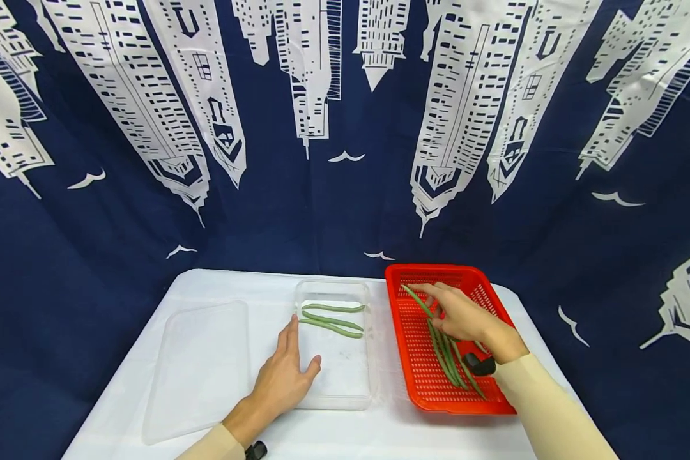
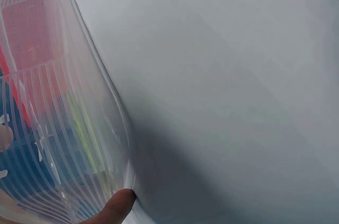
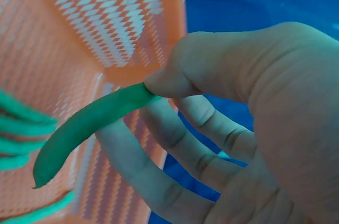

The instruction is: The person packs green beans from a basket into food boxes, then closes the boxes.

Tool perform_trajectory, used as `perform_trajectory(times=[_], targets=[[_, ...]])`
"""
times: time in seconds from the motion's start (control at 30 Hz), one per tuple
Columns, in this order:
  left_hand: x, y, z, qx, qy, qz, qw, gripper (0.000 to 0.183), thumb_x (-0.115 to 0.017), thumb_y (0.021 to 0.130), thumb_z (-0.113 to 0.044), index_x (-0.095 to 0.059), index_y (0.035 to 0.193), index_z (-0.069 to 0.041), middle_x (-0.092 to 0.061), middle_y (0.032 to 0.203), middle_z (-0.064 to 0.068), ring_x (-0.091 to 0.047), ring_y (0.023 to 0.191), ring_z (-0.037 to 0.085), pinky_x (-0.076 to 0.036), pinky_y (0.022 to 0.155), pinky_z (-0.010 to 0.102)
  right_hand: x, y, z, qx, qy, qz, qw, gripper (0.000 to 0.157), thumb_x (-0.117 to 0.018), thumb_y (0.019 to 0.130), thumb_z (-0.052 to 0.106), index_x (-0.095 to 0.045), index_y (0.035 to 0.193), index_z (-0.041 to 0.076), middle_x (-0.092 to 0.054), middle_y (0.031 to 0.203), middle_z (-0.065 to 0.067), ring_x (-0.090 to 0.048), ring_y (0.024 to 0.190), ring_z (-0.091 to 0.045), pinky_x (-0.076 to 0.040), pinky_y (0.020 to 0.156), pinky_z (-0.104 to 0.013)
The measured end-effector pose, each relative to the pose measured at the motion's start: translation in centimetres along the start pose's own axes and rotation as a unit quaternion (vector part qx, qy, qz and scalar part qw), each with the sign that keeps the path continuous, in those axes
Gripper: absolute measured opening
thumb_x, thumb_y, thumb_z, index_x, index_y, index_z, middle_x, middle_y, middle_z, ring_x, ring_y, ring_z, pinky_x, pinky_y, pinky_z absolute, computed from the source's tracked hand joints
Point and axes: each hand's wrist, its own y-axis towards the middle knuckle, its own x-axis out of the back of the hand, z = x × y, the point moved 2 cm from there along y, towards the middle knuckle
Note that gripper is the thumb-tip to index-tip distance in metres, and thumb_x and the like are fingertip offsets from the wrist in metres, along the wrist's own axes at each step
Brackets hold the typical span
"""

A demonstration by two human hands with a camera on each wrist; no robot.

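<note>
My right hand (image 1: 459,313) pinches a green bean (image 3: 87,123) between thumb and fingers, above the red basket (image 1: 402,345). Several more green beans (image 1: 448,354) lie in that basket beneath the hand. At the middle of the table stands a clear plastic container (image 1: 333,401), with three green beans (image 1: 332,318) side by side in its far half. My left hand (image 1: 285,370) rests at the container's left side, its fingers fairly straight. In the left wrist view a fingertip (image 2: 121,203) touches the container's clear ribbed wall (image 2: 58,128).
A translucent flat lid (image 1: 198,370) lies on the white table (image 1: 115,409), left of the container. Behind the table hangs a dark blue cloth (image 1: 299,217) printed with white buildings and birds.
</note>
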Motion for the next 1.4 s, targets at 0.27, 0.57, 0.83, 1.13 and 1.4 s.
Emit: perform_trajectory(times=[0.27, 0.57, 0.83, 1.13, 1.4], targets=[[-0.3, 0.0, -0.1, -0.004, 0.004, 0.001, 1.0000, 0.104, -0.076, 0.109, -0.040, -0.018, 0.185, -0.001, -0.042, 0.184, 0.023, -0.083, 0.101, 0.042, -0.067, 0.073, 0.051, 0.4, 1.3, 4.3, 0.013, -0.012, 0.007, 1.000, 0.078, -0.081, 0.092, -0.011, -0.064, 0.165, 0.009, -0.074, 0.125, -0.012, -0.071, 0.102, -0.021, -0.060, 0.080, -0.026], [-0.1, 0.2, -0.1, -0.013, 0.010, -0.004, 0.9999, 0.104, -0.076, 0.109, -0.040, -0.018, 0.185, 0.001, -0.042, 0.183, 0.025, -0.083, 0.097, 0.039, -0.066, 0.069, 0.047, -0.5, 3.9, 7.5, 0.066, -0.031, 0.009, 0.997, 0.063, -0.081, 0.093, -0.009, -0.074, 0.153, 0.010, -0.075, 0.116, -0.010, -0.069, 0.092, -0.015, -0.061, 0.080, -0.027], [0.1, 0.0, -0.1, -0.009, 0.010, -0.006, 0.9999, 0.103, -0.077, 0.109, -0.040, -0.019, 0.185, 0.000, -0.042, 0.183, 0.025, -0.083, 0.105, 0.041, -0.068, 0.075, 0.051, -2.3, 6.5, 9.5, 0.085, -0.025, 0.048, 0.995, 0.064, -0.075, 0.093, -0.011, -0.074, 0.154, 0.009, -0.081, 0.117, -0.010, -0.077, 0.089, -0.008, -0.063, 0.080, -0.024], [-0.1, -0.1, -0.1, -0.005, 0.003, -0.003, 1.0000, 0.103, -0.078, 0.109, -0.039, -0.019, 0.184, 0.001, -0.042, 0.183, 0.025, -0.081, 0.119, 0.047, -0.070, 0.085, 0.059, -3.9, 8.9, 11.5, 0.098, -0.009, 0.087, 0.991, 0.063, -0.075, 0.096, -0.009, -0.072, 0.157, 0.008, -0.084, 0.118, -0.010, -0.077, 0.089, -0.010, -0.065, 0.082, -0.025], [0.0, 0.1, -0.2, -0.004, 0.004, 0.002, 1.0000, 0.104, -0.078, 0.109, -0.038, -0.019, 0.184, 0.001, -0.042, 0.183, 0.025, -0.083, 0.106, 0.042, -0.069, 0.077, 0.054, -6.0, 11.1, 12.5, 0.102, -0.011, 0.108, 0.989, 0.063, -0.078, 0.095, -0.008, -0.073, 0.155, 0.010, -0.084, 0.113, -0.010, -0.075, 0.087, -0.012, -0.064, 0.084, -0.027]])
